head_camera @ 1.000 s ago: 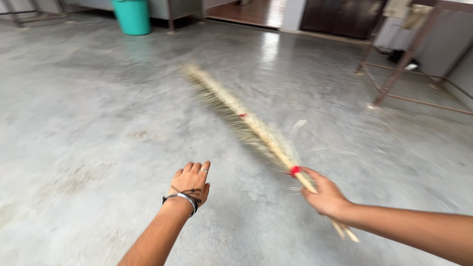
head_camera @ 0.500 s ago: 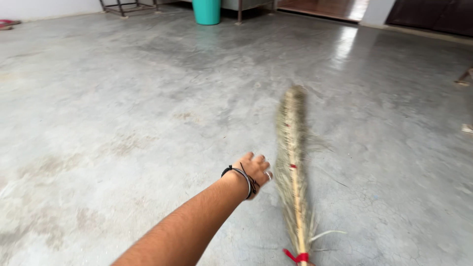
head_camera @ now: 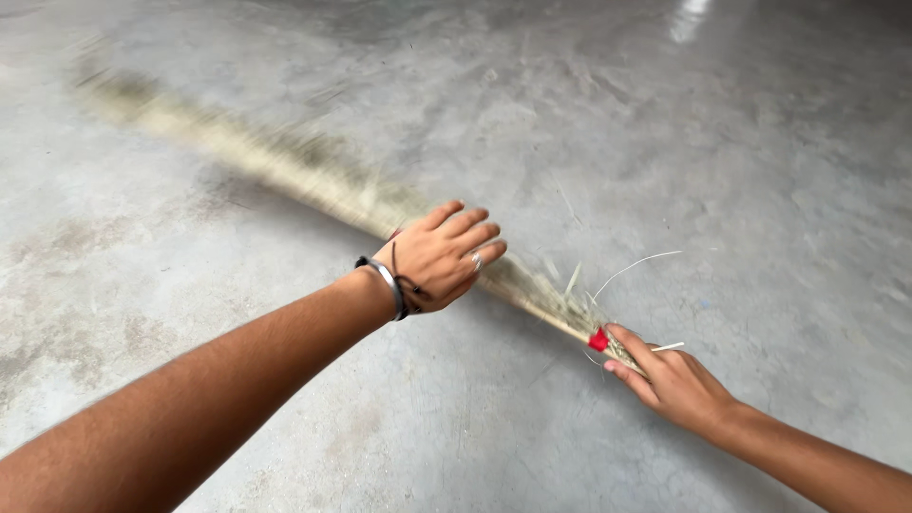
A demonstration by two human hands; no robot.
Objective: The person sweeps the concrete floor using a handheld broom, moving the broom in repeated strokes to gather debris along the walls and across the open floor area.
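A grey concrete floor fills the whole frame. It looks polished and worn, with darker brownish blotches at the left edge and lower left. Fine hairline cracks run through the lower middle. A bright patch of reflected light sits at the top right.

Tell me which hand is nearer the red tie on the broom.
Right. The right hand grips the broom handle just behind the red tie, its fingers touching it. The left hand is farther up, over the bristles, open; whether it touches them is unclear.
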